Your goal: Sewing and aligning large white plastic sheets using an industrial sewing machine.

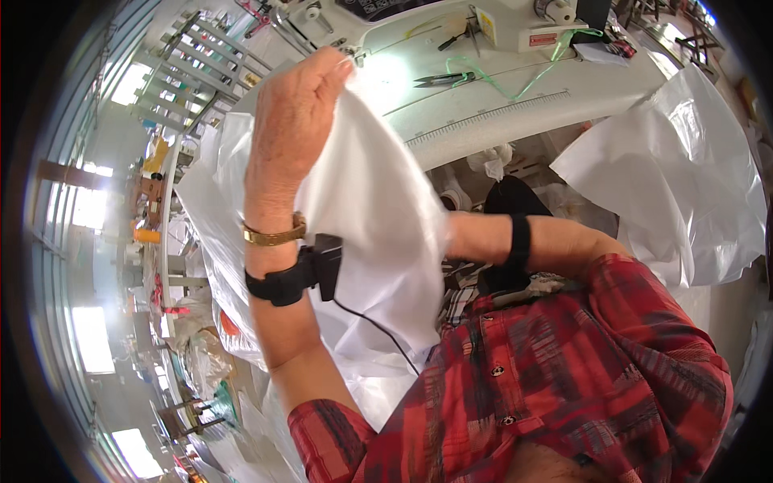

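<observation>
White sheet (pixel 378 185): centre, reaching 11 o'clock; sewing machine (pixel 439 20) at 12 o'clock.
Left hand (pixel 294 121), at 11 o'clock, pinches sheet's upper edge; right hand hidden behind sheet, grasp indeterminable.

Snips and green strand lying around the worktop

Dark snips (pixel 444 80) are lying on the pale worktop (pixel 616 92), while a green strand (pixel 527 87) is trailing from near one end of them toward the upper right. A ruler scale (pixel 491 117) is running along the near edge. Below, a crumpled white scrap (pixel 493 159) is hanging about near a pale roll (pixel 455 199). Farther left, a slatted rack (pixel 205 60) is standing, a clear plastic bag (pixel 208 358) is slumping, and bright windows (pixel 93 340) are glowing along the wall
</observation>
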Action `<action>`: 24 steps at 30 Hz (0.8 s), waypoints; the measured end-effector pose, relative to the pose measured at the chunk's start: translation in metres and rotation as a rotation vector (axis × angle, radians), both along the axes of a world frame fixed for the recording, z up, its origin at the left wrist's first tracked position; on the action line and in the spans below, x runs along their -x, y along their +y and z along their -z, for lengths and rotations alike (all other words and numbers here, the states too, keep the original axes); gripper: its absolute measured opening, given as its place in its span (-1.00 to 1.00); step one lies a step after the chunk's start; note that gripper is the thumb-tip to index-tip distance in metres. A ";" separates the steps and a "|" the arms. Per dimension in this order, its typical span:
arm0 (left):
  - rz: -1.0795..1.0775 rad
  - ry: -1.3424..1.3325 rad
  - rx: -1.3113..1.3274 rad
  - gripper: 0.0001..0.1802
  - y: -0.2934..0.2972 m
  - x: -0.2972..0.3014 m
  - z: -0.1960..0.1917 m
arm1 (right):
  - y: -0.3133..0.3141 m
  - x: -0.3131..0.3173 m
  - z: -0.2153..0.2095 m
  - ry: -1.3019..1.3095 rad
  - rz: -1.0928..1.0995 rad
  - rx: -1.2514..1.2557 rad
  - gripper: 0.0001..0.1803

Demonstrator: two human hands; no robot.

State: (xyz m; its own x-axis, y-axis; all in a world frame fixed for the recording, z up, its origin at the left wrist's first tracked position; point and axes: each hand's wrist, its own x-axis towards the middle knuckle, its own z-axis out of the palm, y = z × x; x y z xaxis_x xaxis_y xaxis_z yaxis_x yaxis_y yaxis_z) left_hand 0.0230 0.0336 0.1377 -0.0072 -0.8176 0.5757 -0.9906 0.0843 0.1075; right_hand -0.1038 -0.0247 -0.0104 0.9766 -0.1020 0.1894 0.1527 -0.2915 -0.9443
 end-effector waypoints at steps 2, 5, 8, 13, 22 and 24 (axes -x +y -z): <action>-0.040 0.028 -0.078 -0.75 0.003 -0.013 0.000 | 0.010 -0.008 -0.001 0.074 -0.164 0.283 -0.51; -0.055 0.070 -0.134 -0.73 0.010 -0.042 0.018 | -0.003 -0.023 -0.008 0.187 -0.275 0.608 -0.59; -0.080 0.231 -0.153 -0.67 0.008 -0.070 0.054 | -0.040 -0.041 -0.005 0.135 0.133 0.723 -0.71; -0.113 0.537 -0.244 -0.71 -0.029 -0.101 0.112 | -0.102 -0.071 0.015 -0.258 0.420 0.939 -0.82; -0.251 0.375 -0.264 -0.70 -0.064 -0.123 0.150 | -0.132 -0.091 0.019 -0.264 0.304 1.031 -0.76; -0.304 0.458 -0.274 -0.68 -0.066 -0.124 0.153 | -0.131 -0.090 0.018 -0.260 0.316 1.015 -0.81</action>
